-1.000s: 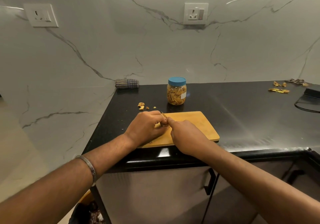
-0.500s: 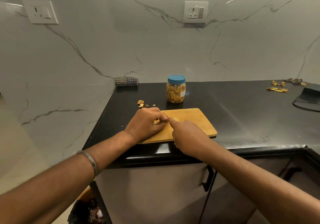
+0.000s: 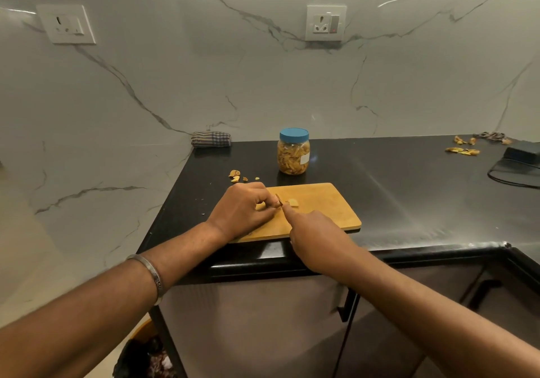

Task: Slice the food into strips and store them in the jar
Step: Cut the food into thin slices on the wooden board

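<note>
Slicing step: left hand [image 3: 242, 208] fingers curled onto food piece [image 3: 263, 206], right hand [image 3: 314, 235] closed on knife [image 3: 280, 200]; keep fingertips tucked; jar [image 3: 293, 152] at 12 o'clock of board [image 3: 327, 205].

At my twelve o'clock rises a white marble wall [image 3: 263, 85] veined in grey, carrying one socket [image 3: 325, 23] and another socket plate [image 3: 66, 23] at ten. The black countertop [image 3: 409, 190] gleams; dark cabinet doors [image 3: 263, 333] stand beneath it.
</note>
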